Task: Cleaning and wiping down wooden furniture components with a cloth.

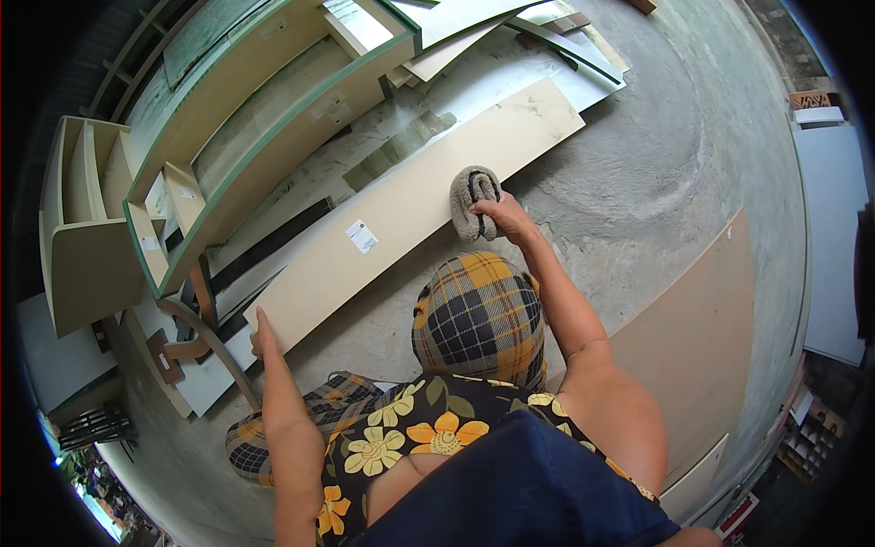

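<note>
A long cream board (419,187) with a white label lies slantwise in front of me, from lower left to upper right. At its near left end my left hand (262,337) grips the edge, thumb on top; the fingers underneath are mostly hidden. My right hand (506,217) is closed on a folded grey towel (465,185) with a dark stripe. The towel rests against the board's near long edge, right of its middle. Dark smudges mark the board's far right end.
Beyond the board stands a cream cabinet frame (310,137) with green edging; a smaller shelf unit (91,210) is left of it. Loose panels (465,46) lie at the back. A large brown sheet (679,328) is at right on the concrete floor (629,182). Curved strips (214,337) lie at left.
</note>
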Available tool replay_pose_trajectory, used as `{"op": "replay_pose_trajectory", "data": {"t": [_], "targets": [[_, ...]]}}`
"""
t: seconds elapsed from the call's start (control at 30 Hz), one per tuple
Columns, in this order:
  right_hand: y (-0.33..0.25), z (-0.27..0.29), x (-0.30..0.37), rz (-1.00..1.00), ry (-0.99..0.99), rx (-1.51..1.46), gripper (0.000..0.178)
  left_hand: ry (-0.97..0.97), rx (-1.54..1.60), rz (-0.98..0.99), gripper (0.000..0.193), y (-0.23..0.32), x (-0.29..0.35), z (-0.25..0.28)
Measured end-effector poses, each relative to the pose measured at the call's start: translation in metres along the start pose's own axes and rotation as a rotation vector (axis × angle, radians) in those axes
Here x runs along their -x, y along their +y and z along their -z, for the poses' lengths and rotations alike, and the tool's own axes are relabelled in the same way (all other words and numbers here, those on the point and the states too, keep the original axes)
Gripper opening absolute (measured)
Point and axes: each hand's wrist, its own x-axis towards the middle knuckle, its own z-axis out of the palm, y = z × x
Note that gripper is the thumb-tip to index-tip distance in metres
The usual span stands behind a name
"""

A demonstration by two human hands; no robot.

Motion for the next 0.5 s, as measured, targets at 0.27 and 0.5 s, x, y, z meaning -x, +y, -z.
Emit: {"op": "replay_pose_trajectory", "data": {"t": [0.27,0.5], "targets": [[-0.046,-0.059,0.016,0.568,0.382,1.046,0.074,0.060,-0.182,-0.087,0.103,0.000,-0.011,0.013],[-0.014,-0.045,-0.049,0.884,0.187,1.306,0.060,-0.014,-0.354,0.016,0.129,0.035,0.024,-0.004]]}}
